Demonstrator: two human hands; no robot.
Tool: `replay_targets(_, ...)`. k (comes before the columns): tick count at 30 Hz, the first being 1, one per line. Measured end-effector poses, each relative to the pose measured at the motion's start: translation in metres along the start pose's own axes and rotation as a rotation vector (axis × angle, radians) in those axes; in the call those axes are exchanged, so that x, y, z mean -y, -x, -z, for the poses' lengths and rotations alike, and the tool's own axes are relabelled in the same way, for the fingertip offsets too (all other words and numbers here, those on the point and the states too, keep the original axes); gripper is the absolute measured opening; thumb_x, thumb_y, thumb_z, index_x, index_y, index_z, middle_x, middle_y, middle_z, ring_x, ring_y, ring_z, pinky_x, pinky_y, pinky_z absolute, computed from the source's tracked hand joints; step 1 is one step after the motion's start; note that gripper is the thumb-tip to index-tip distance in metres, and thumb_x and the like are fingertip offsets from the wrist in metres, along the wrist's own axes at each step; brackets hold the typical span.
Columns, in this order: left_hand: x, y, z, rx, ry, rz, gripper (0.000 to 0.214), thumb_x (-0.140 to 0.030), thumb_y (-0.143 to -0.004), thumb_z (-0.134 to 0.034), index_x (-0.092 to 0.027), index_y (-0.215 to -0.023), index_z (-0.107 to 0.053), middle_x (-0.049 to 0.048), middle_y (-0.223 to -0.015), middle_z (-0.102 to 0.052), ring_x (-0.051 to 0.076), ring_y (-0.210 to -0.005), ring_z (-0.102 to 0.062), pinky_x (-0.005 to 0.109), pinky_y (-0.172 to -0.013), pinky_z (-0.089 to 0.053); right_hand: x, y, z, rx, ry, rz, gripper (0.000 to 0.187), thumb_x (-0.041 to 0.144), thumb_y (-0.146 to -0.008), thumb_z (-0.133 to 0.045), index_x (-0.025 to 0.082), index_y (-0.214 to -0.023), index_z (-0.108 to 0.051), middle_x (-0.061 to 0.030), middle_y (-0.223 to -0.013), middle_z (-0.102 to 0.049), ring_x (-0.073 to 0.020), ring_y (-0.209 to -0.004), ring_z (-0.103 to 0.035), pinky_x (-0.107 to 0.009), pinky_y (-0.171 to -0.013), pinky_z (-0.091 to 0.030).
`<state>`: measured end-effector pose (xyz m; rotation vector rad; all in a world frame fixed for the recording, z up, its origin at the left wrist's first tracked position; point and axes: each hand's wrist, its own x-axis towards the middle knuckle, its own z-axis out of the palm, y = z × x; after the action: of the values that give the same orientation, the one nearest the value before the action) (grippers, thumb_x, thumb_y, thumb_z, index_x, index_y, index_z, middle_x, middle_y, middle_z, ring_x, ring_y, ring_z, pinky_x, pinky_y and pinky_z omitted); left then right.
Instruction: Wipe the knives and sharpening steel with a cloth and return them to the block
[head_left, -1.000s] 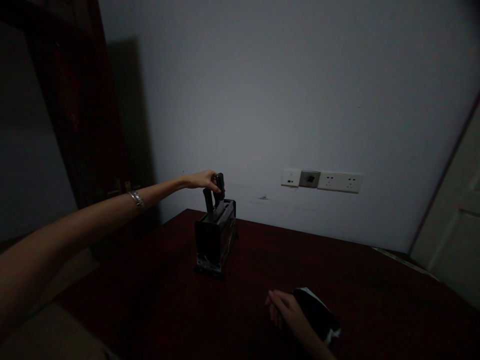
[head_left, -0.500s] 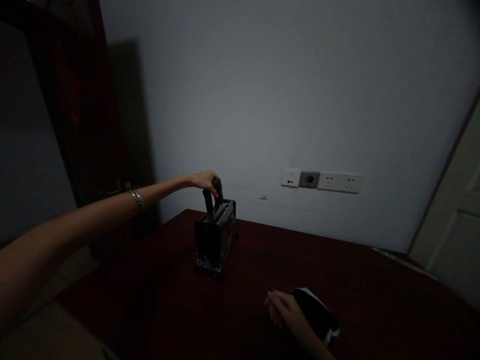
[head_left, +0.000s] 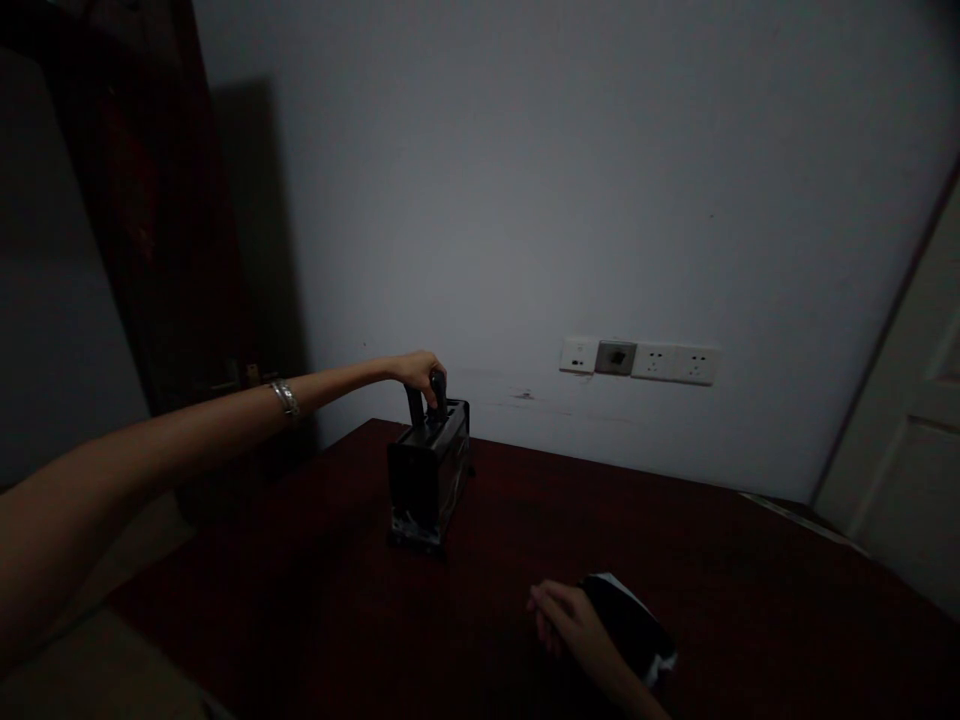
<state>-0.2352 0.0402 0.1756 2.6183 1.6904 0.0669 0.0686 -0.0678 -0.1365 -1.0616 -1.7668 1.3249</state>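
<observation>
A black box-shaped knife block (head_left: 416, 485) stands upright on the dark red table (head_left: 352, 620), with slots in its top. My left hand (head_left: 420, 370) reaches out to it, its fingers closed round the black handle of a knife (head_left: 439, 390). Any blade is hidden inside the block. A second black handle (head_left: 415, 405) stands up just nearer to me. Low on the right, my right hand (head_left: 562, 612) rests over the table with loosely curled fingers and nothing visible in them. Beside it lies a dark flat item with white edges (head_left: 630, 620), partly behind my wrist.
The pale wall (head_left: 487, 200) rises behind the table's far edge, with a row of sockets (head_left: 652, 361). A dark door frame (head_left: 217, 300) stands at left, a light door (head_left: 900, 440) at right. A thin pale strip (head_left: 802, 520) lies along the far right edge.
My left hand and the knife handle in it have moved down toward the block's top and slightly right. My right hand has hardly moved.
</observation>
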Motion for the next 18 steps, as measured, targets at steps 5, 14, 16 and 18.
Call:
replay_targets(5, -0.012, 0.002, -0.003, -0.080, -0.241, 0.048, 0.042, -0.046, -0.043, -0.077, -0.026, -0.079, -0.071, 0.0027, -0.076, -0.062, 0.021, -0.086, -0.048, 0.025, -0.074, -0.035, -0.004, -0.001, 0.000, 0.013, 0.001, -0.001, 0.056, 0.069, -0.073, -0.040, 0.015, -0.070, -0.055, 0.0024, -0.048, -0.049, -0.0084, -0.040, -0.046, -0.019, -0.039, -0.032)
replay_targets(14, -0.014, 0.003, -0.006, -0.102, -0.284, 0.045, 0.047, -0.049, -0.042, -0.077, -0.027, -0.083, -0.071, 0.0091, -0.101, -0.050, 0.030, -0.100, -0.032, 0.038, -0.086, -0.029, -0.004, -0.001, 0.001, 0.026, 0.014, 0.025, 0.055, 0.067, -0.075, -0.039, 0.014, -0.069, -0.055, 0.0021, -0.048, -0.049, -0.0087, -0.040, -0.046, -0.020, -0.039, -0.033)
replay_targets(16, -0.012, 0.003, -0.007, -0.101, -0.282, 0.026, 0.046, -0.048, -0.042, -0.078, -0.027, -0.083, -0.071, 0.0088, -0.102, -0.050, 0.029, -0.100, -0.032, 0.038, -0.086, -0.029, -0.004, -0.001, 0.001, 0.020, 0.019, 0.018, 0.055, 0.067, -0.074, -0.039, 0.015, -0.069, -0.055, 0.0022, -0.048, -0.049, -0.0088, -0.040, -0.045, -0.020, -0.039, -0.032)
replay_targets(18, -0.010, 0.003, -0.007, -0.094, -0.269, 0.015, 0.046, -0.046, -0.043, -0.078, -0.027, -0.084, -0.071, 0.0085, -0.102, -0.051, 0.028, -0.099, -0.033, 0.037, -0.085, -0.029, -0.004, -0.001, 0.000, 0.016, 0.021, 0.010, 0.056, 0.068, -0.073, -0.040, 0.015, -0.070, -0.055, 0.0022, -0.048, -0.049, -0.0088, -0.040, -0.045, -0.020, -0.039, -0.033)
